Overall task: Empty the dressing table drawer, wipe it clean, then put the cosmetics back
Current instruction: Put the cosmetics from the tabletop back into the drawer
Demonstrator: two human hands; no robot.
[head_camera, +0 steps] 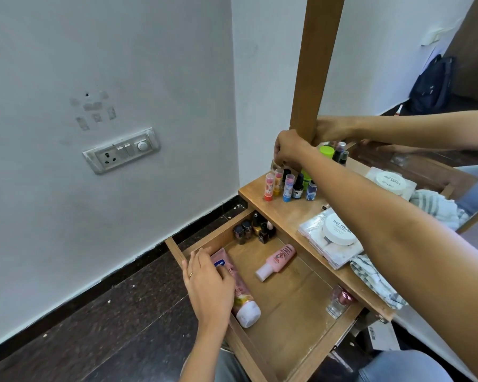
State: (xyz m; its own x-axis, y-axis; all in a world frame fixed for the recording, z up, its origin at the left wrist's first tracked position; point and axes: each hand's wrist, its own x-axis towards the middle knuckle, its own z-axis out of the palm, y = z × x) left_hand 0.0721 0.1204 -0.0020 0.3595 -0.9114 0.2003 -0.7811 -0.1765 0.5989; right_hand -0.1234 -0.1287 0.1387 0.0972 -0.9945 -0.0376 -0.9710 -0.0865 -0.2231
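Wooden drawer (293, 307) was open, judged part-emptied | pink tube (242, 295), bottle (278, 260), nail polishes (253, 228) left inside | pink tube gripped by fingers of left hand (207, 282) | small item (276, 164) pinched by right hand (290, 148) over desk (282, 213) | wiping, refilling judged outstanding

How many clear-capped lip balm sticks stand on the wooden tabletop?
3: the red-based stick leftmost, the yellow-based stick behind it, the blue-based stick rightmost. The right hand pinches something small, maybe another.

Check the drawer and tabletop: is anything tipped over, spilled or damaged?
No spill or damage shows. In the drawer, the pink bottle lies on its side, while the nail polish bottles stand upright in the back corner. The striped cloth hangs off the tabletop.
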